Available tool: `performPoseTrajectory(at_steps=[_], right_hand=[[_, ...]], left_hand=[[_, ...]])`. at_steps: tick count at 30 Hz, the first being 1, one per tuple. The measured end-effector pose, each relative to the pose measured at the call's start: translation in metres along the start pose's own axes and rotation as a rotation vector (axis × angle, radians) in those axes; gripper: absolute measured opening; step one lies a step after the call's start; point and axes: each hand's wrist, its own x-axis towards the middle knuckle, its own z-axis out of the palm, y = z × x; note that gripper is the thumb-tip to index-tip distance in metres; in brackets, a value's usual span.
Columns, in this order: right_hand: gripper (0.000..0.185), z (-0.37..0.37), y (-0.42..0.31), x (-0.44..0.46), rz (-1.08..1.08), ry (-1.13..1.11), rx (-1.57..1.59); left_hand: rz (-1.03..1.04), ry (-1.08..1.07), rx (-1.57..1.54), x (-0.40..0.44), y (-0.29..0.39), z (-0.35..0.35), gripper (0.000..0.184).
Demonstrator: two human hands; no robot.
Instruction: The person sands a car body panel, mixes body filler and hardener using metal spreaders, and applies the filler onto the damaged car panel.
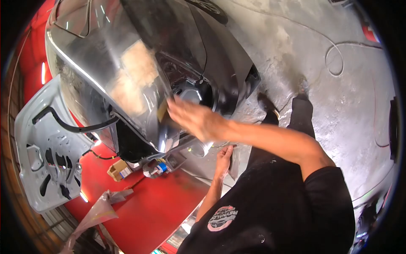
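Note:
My right hand [196, 120] reaches across to the dark car body panel [99, 55], smeared by motion. A yellowish pad [162, 111] shows at its fingertips against the panel, beside a beige patch of filler [135, 76]. The pad's exact kind is too blurred to tell. Lower down, near the car's corner, my left hand [224, 155] is closed with its fingers curled. Whatever it holds, if anything, cannot be made out; a thin greyish edge [234, 163] shows beside it.
An open lamp recess [192, 91] lies beside the panel. A detached grey panel [46, 148] stands at left. On the red surface [148, 207] are a cardboard box [119, 170], a blue-banded roll [160, 167] and plastic sheeting [99, 211]. A hose [334, 59] crosses the concrete floor.

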Motion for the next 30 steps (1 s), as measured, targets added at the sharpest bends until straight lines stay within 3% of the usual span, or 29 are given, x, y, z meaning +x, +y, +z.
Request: performPoseTrajectory(at_steps=[1, 3, 4, 5, 6, 8, 9, 10, 11, 12, 13, 14, 15, 16, 17, 19, 21, 22, 23, 24, 25, 26, 27, 29, 30], right_hand=[[0.05, -0.006, -0.013, -0.032, -0.064, -0.124, 0.122], [0.043, -0.073, -0.033, -0.081, 0.35, -0.795, 0.606], [0.039, -0.099, -0.022, -0.107, 0.345, -0.73, 0.477], [0.037, -0.125, -0.003, -0.14, 0.65, -0.583, 0.458], [0.037, -0.137, 0.051, -0.203, 0.667, -0.535, 0.172], [0.042, -0.233, 0.087, -0.219, 1.229, 0.098, 0.235], [0.042, -0.274, 0.116, -0.265, 1.229, -0.005, -0.311], [0.044, -0.323, 0.176, -0.378, 1.298, 0.065, -0.315], [0.044, -0.377, 0.219, -0.474, 1.35, -0.055, -0.465], [0.04, -0.412, 0.196, -0.467, 1.416, -0.156, -0.484], [0.038, -0.436, 0.169, -0.458, 1.533, 0.085, -0.228], [0.041, -0.471, 0.158, -0.501, 1.39, -0.158, -0.562], [0.039, -0.492, 0.139, -0.528, 1.211, -0.258, -0.825], [0.042, -0.5, 0.123, -0.538, 1.087, -0.184, -0.847], [0.039, -0.506, 0.113, -0.533, 1.577, -0.179, -0.75], [0.031, -0.52, 0.121, -0.573, 1.847, -0.308, -0.704], [0.026, -0.508, 0.126, -0.563, 1.147, -0.532, -0.94], [0.023, -0.496, 0.14, -0.544, 1.069, -0.443, -0.961], [0.024, -0.474, 0.133, -0.446, 1.306, -0.425, -0.726], [0.027, -0.459, 0.149, -0.395, 1.087, -0.6, -0.755], [0.032, -0.449, 0.177, -0.374, 0.863, -0.606, -0.877], [0.034, -0.428, 0.169, -0.296, 1.227, -0.298, -0.405], [0.038, -0.406, 0.161, -0.214, 1.484, 0.162, 0.009], [0.047, -0.398, 0.192, -0.155, 1.511, 0.321, 0.043], [0.052, -0.398, 0.214, -0.151, 1.273, 0.378, 0.154]], left_hand=[[0.102, 0.078, -0.07, -0.003, -0.009, 0.011, 0.038], [0.105, 0.092, -0.101, -0.006, -0.007, 0.028, 0.037], [0.005, 0.027, -0.057, -0.007, 0.003, 0.027, 0.037], [-0.085, -0.041, -0.019, -0.005, 0.011, 0.031, 0.037], [-0.115, -0.031, -0.05, -0.005, 0.01, 0.037, 0.035], [-0.152, -0.07, -0.182, -0.006, 0.006, 0.057, 0.035], [-0.162, -0.09, -0.246, -0.003, 0.002, 0.065, 0.034], [-0.187, -0.104, -0.256, 0.001, -0.007, 0.072, 0.034], [-0.189, -0.124, -0.312, 0.001, -0.005, 0.085, 0.035], [-0.19, -0.139, -0.366, -0.001, 0.001, 0.096, 0.035], [-0.194, -0.155, -0.421, -0.002, 0.006, 0.106, 0.036], [-0.221, -0.169, -0.423, -0.001, 0.009, 0.113, 0.04], [-0.25, -0.187, -0.425, 0.003, 0.014, 0.12, 0.044], [-0.217, -0.213, -0.486, 0.003, 0.028, 0.13, 0.044], [-0.193, -0.253, -0.519, 0.018, 0.012, 0.134, 0.043], [-0.155, -0.299, -0.598, 0.026, 0.033, 0.153, 0.042], [-0.141, -0.308, -0.626, 0.036, 0.057, 0.168, 0.035], [-0.139, -0.327, -0.635, 0.04, 0.069, 0.174, 0.032], [-0.122, -0.245, -0.573, 0.046, 0.078, 0.18, 0.031], [-0.089, -0.193, -0.509, 0.059, 0.087, 0.188, 0.031], [-0.094, -0.204, -0.539, 0.073, 0.085, 0.188, 0.029], [-0.1, -0.245, -0.554, 0.09, 0.084, 0.185, 0.028], [-0.123, -0.208, -0.533, 0.107, 0.092, 0.183, 0.026], [0.027, -0.323, -0.622, 0.125, 0.131, 0.185, 0.02], [0.038, -0.368, -0.624, 0.14, 0.147, 0.189, 0.016]])
